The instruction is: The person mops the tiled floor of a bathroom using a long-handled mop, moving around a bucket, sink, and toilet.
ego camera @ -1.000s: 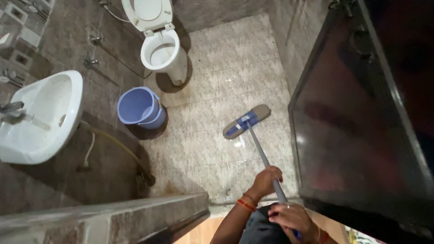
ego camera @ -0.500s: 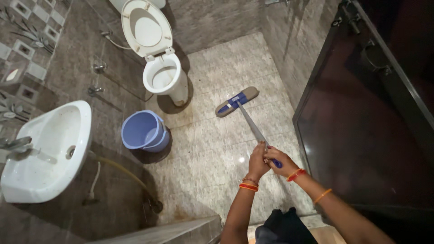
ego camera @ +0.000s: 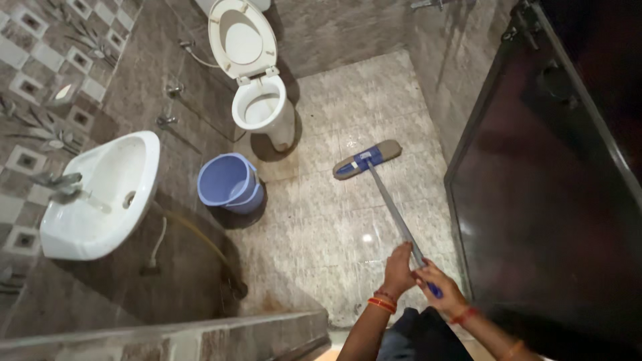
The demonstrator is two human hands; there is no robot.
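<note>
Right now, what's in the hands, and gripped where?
Both hands grip a flat mop by the near end of its long handle: left hand higher on the shaft, right hand at the blue end grip.

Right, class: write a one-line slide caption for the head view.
Both hands, left hand and right hand, grip a flat mop on the bathroom floor.

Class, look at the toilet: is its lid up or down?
Up. The toilet lid leans back against the wall, leaving the bowl open.

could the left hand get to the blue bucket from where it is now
Probably not without stepping in: the left hand grips the mop handle, and the blue bucket sits well off across open floor, with nothing between them.
</note>
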